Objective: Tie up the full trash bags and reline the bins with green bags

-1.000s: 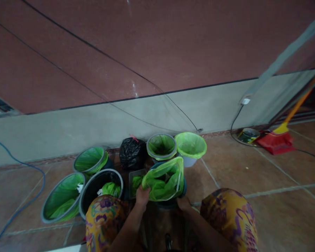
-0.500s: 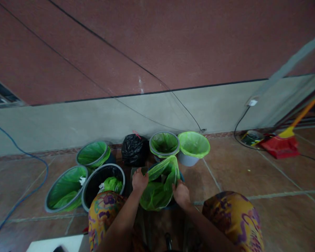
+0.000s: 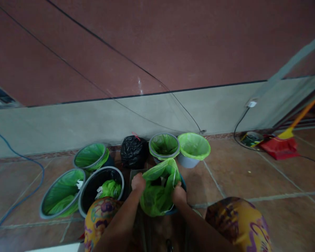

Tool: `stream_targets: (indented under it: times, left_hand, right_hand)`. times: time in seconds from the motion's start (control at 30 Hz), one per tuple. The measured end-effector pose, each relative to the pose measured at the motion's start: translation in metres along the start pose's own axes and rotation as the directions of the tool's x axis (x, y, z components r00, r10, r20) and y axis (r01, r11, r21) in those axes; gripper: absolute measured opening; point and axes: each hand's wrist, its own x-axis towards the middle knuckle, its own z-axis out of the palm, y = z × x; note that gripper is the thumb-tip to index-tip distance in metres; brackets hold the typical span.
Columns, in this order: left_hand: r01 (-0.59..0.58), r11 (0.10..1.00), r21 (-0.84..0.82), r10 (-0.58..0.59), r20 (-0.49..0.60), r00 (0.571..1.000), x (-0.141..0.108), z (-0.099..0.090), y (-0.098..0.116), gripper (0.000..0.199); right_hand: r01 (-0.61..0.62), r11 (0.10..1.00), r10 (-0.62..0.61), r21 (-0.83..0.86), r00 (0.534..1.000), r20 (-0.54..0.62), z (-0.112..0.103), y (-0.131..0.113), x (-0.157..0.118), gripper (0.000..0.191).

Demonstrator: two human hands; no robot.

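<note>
Clamped on the green bag (image 3: pixel 156 202) at nine and three o'clock respectively, left hand (image 3: pixel 138 182) and right hand (image 3: pixel 179 195) presumably serve to spread its mouth.

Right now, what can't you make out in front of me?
All in the head view:
Blue bin: mostly hidden by the green bag and your right hand.
Contents of the black bag: hidden by its dark plastic.
White object, lower left: cut off by the bottom edge.
Orange handle: upper end cut off by the right edge.
</note>
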Motion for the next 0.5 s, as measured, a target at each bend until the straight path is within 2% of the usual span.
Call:
stream_targets:
  times: [0.1,0.17,0.27,0.33,0.43,0.5]
  left_hand:
    - [0.0,1.0,-0.018,-0.002,-0.09,0.996,-0.009,-0.015,-0.003,0.027]
    - [0.014,0.999,-0.041,-0.02,-0.159,0.987,-0.018,-0.024,-0.005,0.029]
    - [0.04,0.992,-0.123,-0.071,-0.262,0.962,-0.033,-0.029,-0.004,0.034]
    - [-0.019,0.974,-0.227,-0.058,-0.325,0.944,-0.042,-0.027,0.0,0.034]
    - [-0.177,0.87,-0.461,0.024,-0.318,0.948,-0.053,-0.015,0.012,0.025]
    - [-0.22,0.734,-0.642,0.097,-0.221,0.97,-0.059,-0.004,0.022,0.026]
  right_hand:
    - [0.042,0.976,-0.025,0.213,0.996,-0.084,-0.012,0.01,-0.002,0.06]
    - [0.054,0.915,-0.001,0.401,0.991,-0.132,-0.018,0.019,-0.004,0.057]
    - [0.072,0.749,0.038,0.658,0.988,-0.151,-0.02,0.028,-0.007,0.049]
    - [0.092,0.619,0.039,0.78,0.988,-0.148,-0.02,0.029,-0.009,0.043]
    - [0.079,0.468,0.035,0.88,0.994,-0.108,-0.021,0.025,-0.011,0.037]
    - [0.068,0.455,0.024,0.888,0.996,-0.088,-0.024,0.021,-0.012,0.037]
